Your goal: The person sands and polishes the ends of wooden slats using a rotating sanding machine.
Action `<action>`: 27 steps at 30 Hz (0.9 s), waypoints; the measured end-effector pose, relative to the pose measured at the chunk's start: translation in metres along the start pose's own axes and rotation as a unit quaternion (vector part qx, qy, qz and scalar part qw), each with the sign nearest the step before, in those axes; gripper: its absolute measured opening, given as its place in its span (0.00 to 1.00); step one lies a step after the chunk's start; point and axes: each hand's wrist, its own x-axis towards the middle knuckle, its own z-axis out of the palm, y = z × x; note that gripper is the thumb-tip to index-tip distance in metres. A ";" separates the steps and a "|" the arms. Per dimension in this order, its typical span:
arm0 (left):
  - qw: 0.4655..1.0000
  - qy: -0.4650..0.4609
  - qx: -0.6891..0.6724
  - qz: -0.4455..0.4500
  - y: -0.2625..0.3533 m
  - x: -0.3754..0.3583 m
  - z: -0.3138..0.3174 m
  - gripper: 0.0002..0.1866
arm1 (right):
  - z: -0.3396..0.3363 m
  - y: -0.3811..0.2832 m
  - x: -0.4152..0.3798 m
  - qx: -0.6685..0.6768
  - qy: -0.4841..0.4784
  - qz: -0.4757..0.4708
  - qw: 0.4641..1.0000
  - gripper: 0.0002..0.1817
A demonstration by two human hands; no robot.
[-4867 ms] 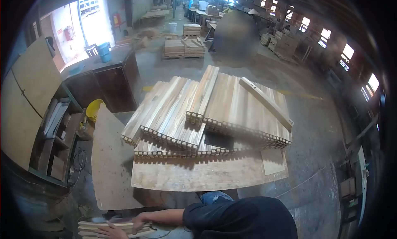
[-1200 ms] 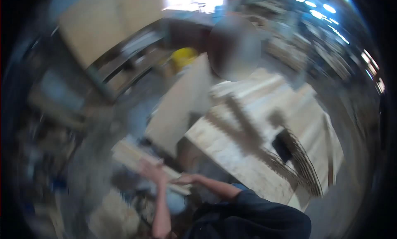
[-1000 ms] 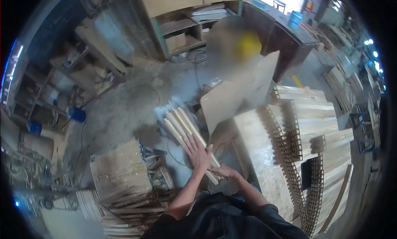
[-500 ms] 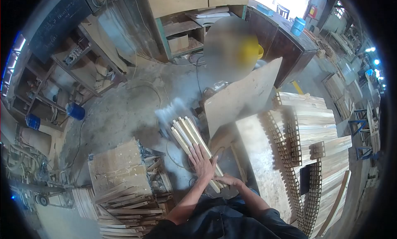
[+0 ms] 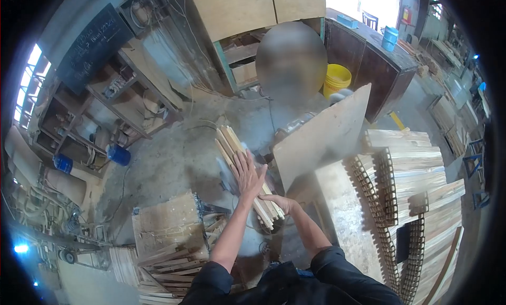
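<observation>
A bundle of narrow light wood strips [image 5: 230, 140] lies slanted in front of me, its far end pointing up and to the left. Across the top of the strips rests my left hand [image 5: 247, 174], flat with its fingers spread. My right hand [image 5: 278, 202] is at the right side of the bundle near its close end, with the thumb toward my left wrist and the other fingers hidden under or behind the strips. What supports the bundle is mostly covered by it.
Right of me, a pale worktable [image 5: 345, 199] bears wooden boards [image 5: 411, 168] and slotted racks. An upright panel [image 5: 321, 136] stands ahead. At lower left, a worn block [image 5: 171, 223] adjoins stacked strips [image 5: 168, 273]. A blurred person stands beyond, near a yellow bucket [image 5: 337, 78].
The bundle has swung up and slightly left, with both hands moving along with it. The view has shifted, and the bluish blur around the strips has lessened.
</observation>
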 end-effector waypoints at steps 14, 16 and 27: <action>0.998 -0.049 0.026 0.021 0.034 -0.083 0.006 0.50 | -0.013 0.101 -0.044 0.054 -0.030 -0.004 0.998 0.35; 0.994 -0.079 0.047 0.052 0.032 -0.089 0.001 0.50 | -0.009 0.106 -0.051 0.052 -0.019 0.003 0.998 0.35; 0.788 -0.425 -0.045 0.443 0.014 -0.051 -0.044 0.71 | 0.048 0.115 -0.143 -0.046 0.043 -0.032 0.998 0.35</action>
